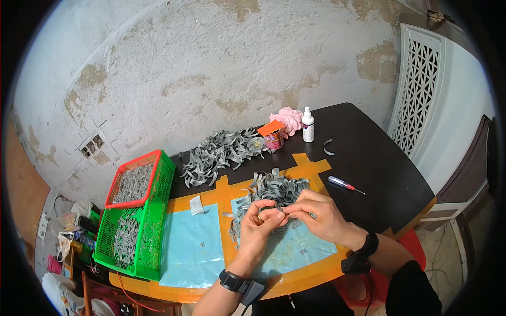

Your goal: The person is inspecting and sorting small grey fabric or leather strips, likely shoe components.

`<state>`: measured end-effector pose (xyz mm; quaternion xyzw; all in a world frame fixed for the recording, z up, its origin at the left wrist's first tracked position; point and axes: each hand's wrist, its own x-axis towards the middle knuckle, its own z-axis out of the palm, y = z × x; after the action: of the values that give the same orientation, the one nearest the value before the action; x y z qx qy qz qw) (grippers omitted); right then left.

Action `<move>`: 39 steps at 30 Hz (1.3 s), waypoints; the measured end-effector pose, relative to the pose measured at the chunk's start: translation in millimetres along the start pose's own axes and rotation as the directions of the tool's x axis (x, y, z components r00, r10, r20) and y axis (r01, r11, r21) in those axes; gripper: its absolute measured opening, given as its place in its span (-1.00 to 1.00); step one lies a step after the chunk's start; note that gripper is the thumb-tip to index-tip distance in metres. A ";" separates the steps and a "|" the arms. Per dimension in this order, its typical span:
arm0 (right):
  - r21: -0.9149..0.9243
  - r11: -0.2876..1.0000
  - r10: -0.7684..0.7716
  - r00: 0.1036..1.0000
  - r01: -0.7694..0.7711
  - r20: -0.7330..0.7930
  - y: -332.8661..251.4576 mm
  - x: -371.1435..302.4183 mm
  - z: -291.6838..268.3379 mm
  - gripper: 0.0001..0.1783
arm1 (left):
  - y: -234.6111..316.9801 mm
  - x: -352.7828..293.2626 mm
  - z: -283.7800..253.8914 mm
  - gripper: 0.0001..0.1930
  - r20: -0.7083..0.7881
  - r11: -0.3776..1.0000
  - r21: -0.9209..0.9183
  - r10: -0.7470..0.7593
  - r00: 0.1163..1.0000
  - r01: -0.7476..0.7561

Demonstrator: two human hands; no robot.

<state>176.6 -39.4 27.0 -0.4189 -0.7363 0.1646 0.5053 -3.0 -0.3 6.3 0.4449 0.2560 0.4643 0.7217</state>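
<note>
Just in front of the near pile, my left hand (255, 227) and my right hand (320, 215) meet with their fingertips pinched together. Between them shows a small grey curved strip (279, 207), partly covered by the fingers. Whether both hands grip the same strip or the right holds another small part is hard to see. Behind the hands lies a heap of grey curved strips (282, 188) on the taped blue sheet (187, 250). Small grey bits (235, 227) are scattered by my left hand.
A larger heap of grey strips (224, 155) lies farther back. Beyond stand a tin (274, 140), a pink cloth (287, 119) and a white spray bottle (308, 127). A screwdriver (342, 183) lies right. At left, a red basket (153, 167) sits on a green basket (150, 237).
</note>
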 end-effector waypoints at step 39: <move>0.618 0.676 0.342 0.914 -0.401 0.219 0.8 3.3 -0.9 -0.88 | 1.7 -0.3 -5.0 -0.79 0.099 0.993 0.076 0.084 0.992 -0.092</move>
<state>177.3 -36.5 28.8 -0.3502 -0.5525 0.5268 0.5428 -7.9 1.7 5.5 0.5060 0.2199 0.4633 0.6935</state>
